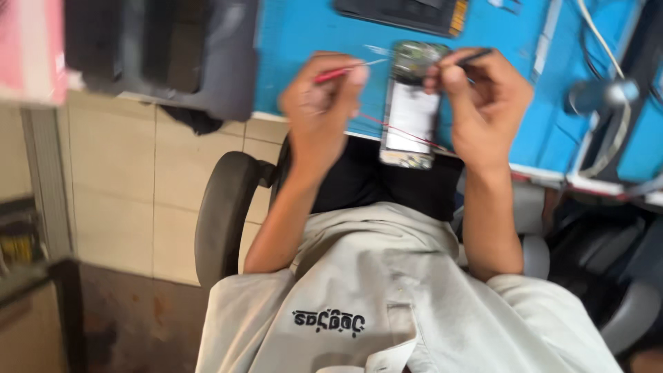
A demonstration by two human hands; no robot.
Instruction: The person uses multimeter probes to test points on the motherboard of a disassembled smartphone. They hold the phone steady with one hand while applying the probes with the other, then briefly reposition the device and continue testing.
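An opened phone (411, 103) lies on the blue work mat (304, 34) near the table's front edge. Its back is off, showing a circuit board at the top and a white battery below. My left hand (321, 107) holds a thin red-handled tool (342, 70) whose metal tip points right toward the phone's top. My right hand (483, 103) is at the phone's upper right corner, gripping a slim dark tool (475, 55). A thin red wire (400, 131) runs across the phone's lower part.
A second dark opened device (404, 14) lies at the mat's far edge. A grey plastic tray (166, 48) sits at the upper left and white cables (608, 90) at the right. A dark chair armrest (221, 214) is beside my left arm, over a tiled floor.
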